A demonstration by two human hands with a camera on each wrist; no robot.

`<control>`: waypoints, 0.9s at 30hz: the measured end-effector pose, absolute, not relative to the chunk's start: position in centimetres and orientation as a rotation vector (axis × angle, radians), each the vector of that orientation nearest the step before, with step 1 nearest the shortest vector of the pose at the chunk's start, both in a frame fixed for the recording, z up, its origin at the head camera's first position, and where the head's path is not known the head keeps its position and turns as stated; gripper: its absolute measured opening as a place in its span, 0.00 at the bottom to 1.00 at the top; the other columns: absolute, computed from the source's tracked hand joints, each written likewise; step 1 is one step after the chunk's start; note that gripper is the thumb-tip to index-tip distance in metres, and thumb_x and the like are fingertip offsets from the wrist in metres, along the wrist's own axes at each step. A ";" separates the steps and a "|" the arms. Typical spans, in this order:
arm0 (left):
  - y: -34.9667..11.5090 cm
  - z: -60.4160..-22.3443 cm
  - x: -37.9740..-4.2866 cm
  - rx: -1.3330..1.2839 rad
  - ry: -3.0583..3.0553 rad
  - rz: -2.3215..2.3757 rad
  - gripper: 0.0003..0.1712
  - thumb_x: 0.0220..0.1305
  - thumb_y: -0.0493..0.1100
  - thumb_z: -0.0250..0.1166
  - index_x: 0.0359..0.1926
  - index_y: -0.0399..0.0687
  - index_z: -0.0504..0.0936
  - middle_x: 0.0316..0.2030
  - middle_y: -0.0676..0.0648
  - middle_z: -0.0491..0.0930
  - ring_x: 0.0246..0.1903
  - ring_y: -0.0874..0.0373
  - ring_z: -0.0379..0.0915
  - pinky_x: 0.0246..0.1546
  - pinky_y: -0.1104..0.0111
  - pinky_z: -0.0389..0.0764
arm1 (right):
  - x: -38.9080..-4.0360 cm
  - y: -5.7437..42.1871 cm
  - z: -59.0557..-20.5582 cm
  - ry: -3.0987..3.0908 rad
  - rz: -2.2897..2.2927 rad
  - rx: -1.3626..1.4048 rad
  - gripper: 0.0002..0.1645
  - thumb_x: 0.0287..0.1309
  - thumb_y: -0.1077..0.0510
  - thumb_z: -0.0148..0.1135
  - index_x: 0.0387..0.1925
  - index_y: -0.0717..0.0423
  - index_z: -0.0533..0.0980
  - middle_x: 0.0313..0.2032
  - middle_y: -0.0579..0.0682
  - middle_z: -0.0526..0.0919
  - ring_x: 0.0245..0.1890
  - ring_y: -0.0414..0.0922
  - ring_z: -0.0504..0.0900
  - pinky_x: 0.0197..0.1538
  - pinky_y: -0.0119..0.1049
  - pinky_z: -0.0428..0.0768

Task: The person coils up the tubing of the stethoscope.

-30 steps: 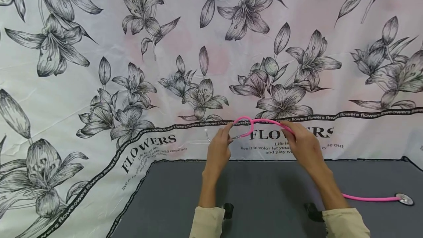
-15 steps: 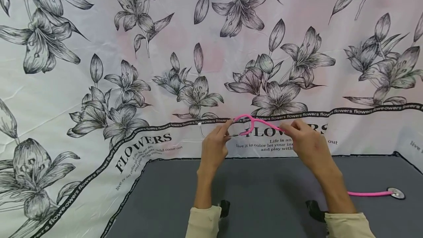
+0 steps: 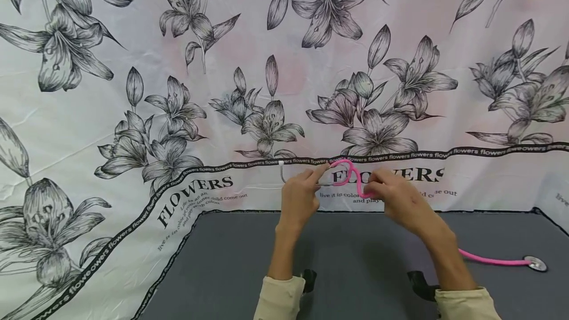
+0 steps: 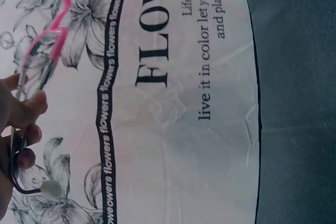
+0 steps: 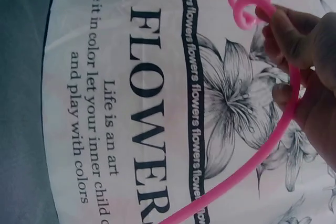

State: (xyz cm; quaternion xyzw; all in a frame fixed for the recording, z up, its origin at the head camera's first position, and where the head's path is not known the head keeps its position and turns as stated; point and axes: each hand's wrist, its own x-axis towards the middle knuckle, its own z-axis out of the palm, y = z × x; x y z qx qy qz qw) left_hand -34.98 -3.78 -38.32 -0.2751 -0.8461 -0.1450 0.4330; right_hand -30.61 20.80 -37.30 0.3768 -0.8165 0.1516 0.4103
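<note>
A pink stethoscope point(image 3: 357, 177) is held up between both hands above the far part of the table. My left hand point(image 3: 301, 196) grips its metal ear tubes; in the left wrist view a white ear tip point(image 4: 51, 189) sticks out past the fingers. With thumb and fingers my right hand point(image 3: 400, 201) pinches the pink tubing point(image 5: 270, 142) below the fork, and the tubing bends between the hands. Behind the right forearm the tube runs on to the round metal chest piece point(image 3: 536, 263), which lies on the grey surface at the right.
A white cloth point(image 3: 275, 186) printed with black lilies and lettering covers the back and left side. The dark grey tabletop point(image 3: 355, 260) lies in front of it. Black straps point(image 3: 422, 285) show at both wrists.
My right hand has moved in toward the left hand and a little lower. The tubing between them, at first gently curved, now bends in an S shape. Both hands keep their hold.
</note>
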 end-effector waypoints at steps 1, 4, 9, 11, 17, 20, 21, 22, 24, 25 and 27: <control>-3.6 -38.2 -34.9 -0.697 -2.113 -0.350 0.37 0.53 0.26 0.74 0.62 0.60 0.85 0.29 0.53 0.85 0.21 0.60 0.76 0.23 0.76 0.58 | -30.7 20.6 -37.4 -2.041 0.393 0.972 0.22 0.36 0.81 0.78 0.30 0.56 0.85 0.32 0.45 0.77 0.31 0.39 0.73 0.32 0.33 0.75; -3.1 -38.1 -34.5 -0.725 -2.141 -0.295 0.39 0.49 0.25 0.74 0.61 0.60 0.86 0.28 0.53 0.85 0.21 0.60 0.76 0.23 0.76 0.52 | -31.1 19.7 -37.6 -2.007 0.419 1.020 0.19 0.36 0.78 0.80 0.28 0.56 0.84 0.33 0.46 0.78 0.34 0.41 0.75 0.36 0.37 0.78; -2.1 -38.3 -33.8 -0.759 -2.222 -0.261 0.34 0.52 0.31 0.77 0.60 0.59 0.87 0.24 0.52 0.82 0.18 0.64 0.61 0.22 0.76 0.49 | -31.7 18.5 -38.4 -1.968 0.408 1.000 0.15 0.36 0.73 0.81 0.27 0.56 0.85 0.33 0.48 0.76 0.38 0.45 0.73 0.40 0.42 0.76; -1.8 -38.4 -33.5 -0.754 -2.266 -0.261 0.32 0.55 0.33 0.76 0.60 0.60 0.87 0.22 0.52 0.80 0.19 0.65 0.53 0.22 0.76 0.48 | -31.7 18.3 -38.7 -1.965 0.387 0.968 0.15 0.36 0.73 0.81 0.26 0.55 0.85 0.32 0.48 0.74 0.38 0.46 0.72 0.40 0.41 0.74; -1.1 -38.2 -32.7 -0.747 -2.340 -0.293 0.28 0.60 0.36 0.74 0.61 0.60 0.86 0.24 0.53 0.82 0.19 0.65 0.55 0.21 0.77 0.51 | -31.6 18.1 -39.0 -1.949 0.377 0.892 0.19 0.35 0.77 0.81 0.26 0.54 0.85 0.32 0.50 0.74 0.39 0.48 0.72 0.41 0.41 0.74; -1.0 -38.0 -32.4 -0.806 -2.377 -0.345 0.27 0.63 0.40 0.74 0.63 0.58 0.85 0.29 0.52 0.85 0.20 0.65 0.63 0.21 0.79 0.55 | -31.6 18.1 -39.0 -1.926 0.376 0.879 0.20 0.34 0.79 0.80 0.26 0.55 0.85 0.32 0.52 0.75 0.40 0.49 0.72 0.42 0.42 0.75; -0.9 -38.0 -32.3 -0.831 -2.392 -0.365 0.27 0.64 0.43 0.74 0.64 0.57 0.84 0.30 0.52 0.86 0.21 0.64 0.66 0.21 0.80 0.57 | -31.6 18.0 -39.0 -1.918 0.374 0.878 0.20 0.34 0.78 0.81 0.27 0.56 0.85 0.33 0.52 0.76 0.40 0.50 0.73 0.42 0.43 0.75; -0.9 -37.9 -32.2 -0.854 -2.412 -0.388 0.27 0.64 0.45 0.73 0.65 0.57 0.84 0.32 0.52 0.87 0.22 0.64 0.69 0.22 0.80 0.59 | -31.6 18.0 -38.9 -1.912 0.372 0.875 0.19 0.34 0.77 0.81 0.26 0.56 0.85 0.32 0.52 0.75 0.40 0.49 0.73 0.41 0.43 0.75; -0.9 -37.8 -32.1 -0.891 -2.439 -0.433 0.29 0.65 0.50 0.74 0.66 0.56 0.83 0.34 0.52 0.88 0.24 0.64 0.73 0.23 0.81 0.62 | -31.6 17.9 -38.9 -1.901 0.365 0.867 0.18 0.34 0.75 0.82 0.26 0.56 0.84 0.32 0.52 0.76 0.39 0.49 0.73 0.41 0.42 0.74; -0.9 -37.7 -32.1 -0.905 -2.450 -0.457 0.29 0.65 0.52 0.74 0.66 0.56 0.82 0.35 0.52 0.88 0.26 0.64 0.74 0.24 0.81 0.63 | -31.7 17.9 -38.9 -1.897 0.363 0.861 0.17 0.34 0.75 0.82 0.26 0.56 0.84 0.33 0.52 0.76 0.38 0.49 0.72 0.41 0.42 0.74; -0.9 -37.6 -32.0 -0.924 -2.460 -0.482 0.29 0.65 0.54 0.73 0.67 0.56 0.82 0.36 0.52 0.88 0.27 0.64 0.75 0.25 0.81 0.65 | -31.7 17.8 -38.9 -1.890 0.363 0.854 0.17 0.35 0.74 0.82 0.25 0.56 0.84 0.32 0.52 0.76 0.38 0.49 0.72 0.40 0.42 0.73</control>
